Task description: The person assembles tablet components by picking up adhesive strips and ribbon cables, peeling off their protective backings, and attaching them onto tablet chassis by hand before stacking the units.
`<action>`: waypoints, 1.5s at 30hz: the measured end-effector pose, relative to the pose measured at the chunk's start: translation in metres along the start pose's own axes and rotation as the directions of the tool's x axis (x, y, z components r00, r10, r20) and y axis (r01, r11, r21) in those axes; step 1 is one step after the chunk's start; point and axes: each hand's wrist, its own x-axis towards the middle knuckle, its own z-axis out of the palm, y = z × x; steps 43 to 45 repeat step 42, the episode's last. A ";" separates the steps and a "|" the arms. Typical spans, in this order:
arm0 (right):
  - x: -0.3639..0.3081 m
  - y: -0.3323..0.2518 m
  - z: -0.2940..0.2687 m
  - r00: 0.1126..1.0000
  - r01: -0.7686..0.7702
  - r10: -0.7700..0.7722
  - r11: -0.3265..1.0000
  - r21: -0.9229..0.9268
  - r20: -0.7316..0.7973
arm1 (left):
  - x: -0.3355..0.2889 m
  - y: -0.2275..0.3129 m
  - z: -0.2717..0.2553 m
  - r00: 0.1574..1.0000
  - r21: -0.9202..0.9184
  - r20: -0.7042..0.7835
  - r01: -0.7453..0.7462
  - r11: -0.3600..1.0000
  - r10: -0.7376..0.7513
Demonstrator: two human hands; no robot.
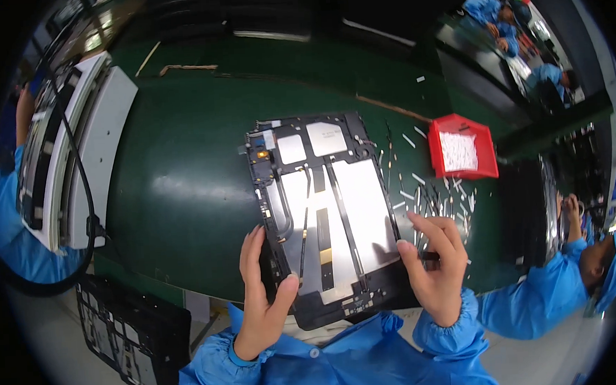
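Note:
An opened tablet [369, 221], its silver inner plates, black ribbon cables and small circuit board exposed, lies across the near edge of the green table, slightly tilted. My left hand [263, 299] grips its lower left edge, thumb on top and fingers along the side. At the lower right edge is my right hand [438, 266], its thumb by the rim and its fingers apart and bent. A small dark piece shows between that thumb and palm; whether it is held I cannot tell. Close by, several small white and dark strips [427, 200] lie scattered.
A red bin [491, 158] with white slips stands at the right. White and grey panels [100, 154] are stacked at the left, a black cable [77, 170] in front. Another opened device [128, 341] sits lower left. Co-workers in blue sit at both sides; one sleeve [536, 299] is close at right.

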 end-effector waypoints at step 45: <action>0.447 0.058 -0.118 0.991 -0.086 0.134 0.653 0.753 -0.004 | -0.004 -0.004 0.013 0.928 0.437 -0.205 -0.197 0.878 0.310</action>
